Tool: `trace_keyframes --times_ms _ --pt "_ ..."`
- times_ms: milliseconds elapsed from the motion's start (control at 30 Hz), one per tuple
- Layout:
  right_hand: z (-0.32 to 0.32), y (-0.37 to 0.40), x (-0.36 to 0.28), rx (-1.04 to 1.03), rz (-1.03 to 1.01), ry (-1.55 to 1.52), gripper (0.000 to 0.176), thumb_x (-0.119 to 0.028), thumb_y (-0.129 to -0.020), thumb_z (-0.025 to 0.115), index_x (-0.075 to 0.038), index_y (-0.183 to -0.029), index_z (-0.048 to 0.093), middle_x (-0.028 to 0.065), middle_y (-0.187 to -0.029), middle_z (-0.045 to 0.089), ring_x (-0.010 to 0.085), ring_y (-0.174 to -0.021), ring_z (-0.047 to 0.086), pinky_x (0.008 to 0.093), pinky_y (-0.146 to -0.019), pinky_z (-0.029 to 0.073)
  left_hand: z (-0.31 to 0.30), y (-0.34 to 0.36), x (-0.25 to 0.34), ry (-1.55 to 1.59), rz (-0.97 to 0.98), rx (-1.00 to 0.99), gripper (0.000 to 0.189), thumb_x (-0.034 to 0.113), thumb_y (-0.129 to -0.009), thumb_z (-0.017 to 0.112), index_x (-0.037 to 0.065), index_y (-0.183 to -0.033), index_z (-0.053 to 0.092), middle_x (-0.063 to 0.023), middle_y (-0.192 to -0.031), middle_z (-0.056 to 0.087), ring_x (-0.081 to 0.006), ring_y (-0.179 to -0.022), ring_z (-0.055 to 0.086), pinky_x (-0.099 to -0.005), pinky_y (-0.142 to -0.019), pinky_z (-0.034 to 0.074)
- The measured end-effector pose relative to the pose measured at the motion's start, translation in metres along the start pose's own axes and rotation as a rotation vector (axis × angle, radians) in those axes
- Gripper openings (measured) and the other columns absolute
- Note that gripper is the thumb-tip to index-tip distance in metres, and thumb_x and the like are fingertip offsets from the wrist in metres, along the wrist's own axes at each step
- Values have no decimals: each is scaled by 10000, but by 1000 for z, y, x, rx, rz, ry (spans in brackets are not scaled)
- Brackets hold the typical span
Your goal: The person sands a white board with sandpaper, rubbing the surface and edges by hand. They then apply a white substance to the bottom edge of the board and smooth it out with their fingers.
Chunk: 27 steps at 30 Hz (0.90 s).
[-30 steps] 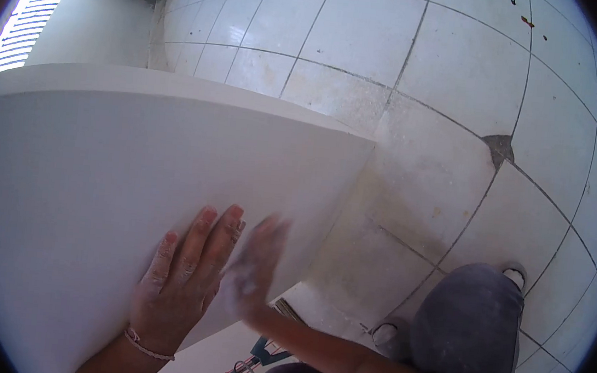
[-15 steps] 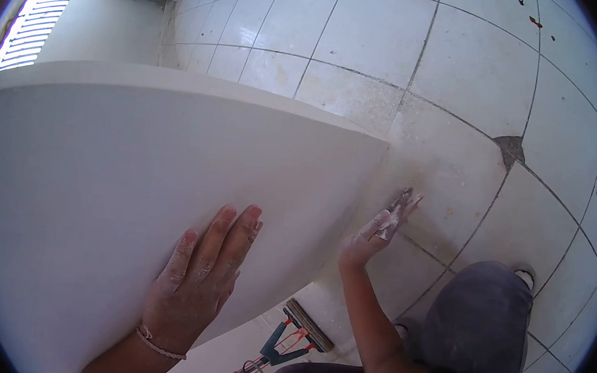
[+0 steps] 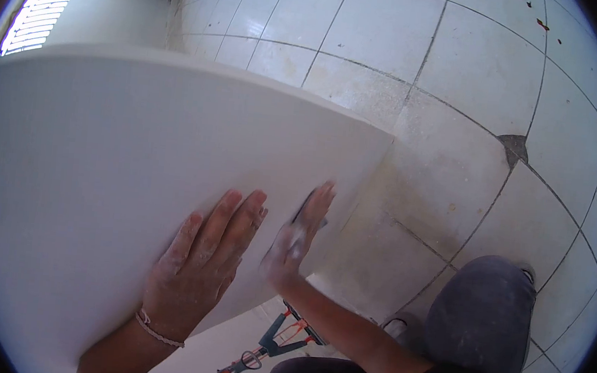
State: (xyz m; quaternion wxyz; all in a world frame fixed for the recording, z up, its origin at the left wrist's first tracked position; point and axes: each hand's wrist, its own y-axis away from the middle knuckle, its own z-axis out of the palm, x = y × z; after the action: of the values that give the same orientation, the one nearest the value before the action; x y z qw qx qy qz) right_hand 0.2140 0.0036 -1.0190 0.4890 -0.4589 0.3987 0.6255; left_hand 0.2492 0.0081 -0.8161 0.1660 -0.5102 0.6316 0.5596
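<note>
My left hand (image 3: 201, 249), dusted with white powder, lies flat on a smooth white wall panel (image 3: 102, 162) with its fingers stretched out. A braided bracelet (image 3: 156, 332) circles that wrist. To its right, my right hand (image 3: 300, 233) presses against the same panel near its end edge. Under its fingers a thin dark piece of sandpaper (image 3: 303, 207), as it appears, shows at the sides; most of it is hidden by the hand. White powder also coats the right hand, which is slightly blurred.
White floor tiles (image 3: 479, 74) with dark joints spread beyond the panel, with a broken corner patch (image 3: 513, 148). A squeegee-type mop (image 3: 274, 341) lies below the panel. My bent knee (image 3: 479, 309) is at the right. A barred window (image 3: 40, 15) is at far left.
My right hand has swung left from above the floor tiles onto the white panel, turning its palm toward it. The left hand stays in place; the view has shifted slightly.
</note>
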Motion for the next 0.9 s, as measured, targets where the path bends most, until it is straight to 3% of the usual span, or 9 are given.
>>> trace_keyframes --times_ms 200,300,367,467,500,600,733,833,900 --pt "13 -9 -11 119 70 -127 655 -324 -982 359 30 -1476 115 210 -1550 99 439 -1421 40 549 -1129 34 4 1 4 75 -44 51 533 294 -880 465 225 -1406 414 55 -1501 330 -156 -1386 285 -369 -1169 145" --pt "20 71 -19 -151 -163 175 625 -308 -950 429 -60 -1481 212 216 -1531 157 381 -1420 138 500 -1134 133 5 0 0 106 -52 63 551 281 -865 490 217 -1407 412 54 -1506 319 -154 -1390 275 -362 -1166 161" --pt "1 79 -46 -1830 -286 385 575 -330 -907 492 -184 -1441 335 153 -1516 238 272 -1390 255 433 -1114 227 4 4 -2 146 -32 47 570 281 -850 515 213 -1407 411 55 -1508 315 -153 -1391 273 -360 -1165 165" --pt "9 90 7 -970 -1116 -114 541 -356 -876 536 -286 -1395 402 68 -1455 376 194 -1299 392 408 -1072 304 2 3 -3 195 -37 32 605 297 -825 554 215 -1407 411 58 -1507 315 -154 -1390 274 -360 -1165 164" --pt "-3 68 16 -1461 -461 -557 557 -334 -838 590 -291 -1375 447 12 -1396 465 200 -1252 451 410 -1063 319 1 3 -4 188 -32 28 617 305 -818 563 219 -1409 409 59 -1508 314 -154 -1391 273 -358 -1165 163" --pt "-30 57 75 -649 -502 -129 517 -337 -831 636 -226 -1323 523 62 -1386 478 307 -1300 412 433 -1122 233 2 1 -2 170 -53 31 636 319 -810 575 228 -1414 400 63 -1508 312 -153 -1391 272 -356 -1165 160" --pt "-47 -3 65 -19 -269 -44 596 -362 -933 511 14 -1378 386 177 -1439 387 340 -1369 315 451 -1144 162 4 4 1 130 -44 34 624 318 -825 557 235 -1421 390 66 -1509 309 -147 -1389 276 -365 -1168 147" --pt "-67 -16 48 216 89 -271 649 -399 -981 376 10 -1454 204 171 -1524 206 295 -1425 168 415 -1156 111 1 1 0 81 -28 12 599 339 -844 528 236 -1418 392 68 -1506 314 -146 -1385 282 -377 -1170 136" --pt "-68 -9 47 157 116 -320 654 -394 -983 363 -7 -1473 169 169 -1549 149 299 -1439 122 423 -1155 105 3 1 1 51 -25 30 588 356 -854 511 240 -1418 392 69 -1505 314 -148 -1383 284 -378 -1172 132"
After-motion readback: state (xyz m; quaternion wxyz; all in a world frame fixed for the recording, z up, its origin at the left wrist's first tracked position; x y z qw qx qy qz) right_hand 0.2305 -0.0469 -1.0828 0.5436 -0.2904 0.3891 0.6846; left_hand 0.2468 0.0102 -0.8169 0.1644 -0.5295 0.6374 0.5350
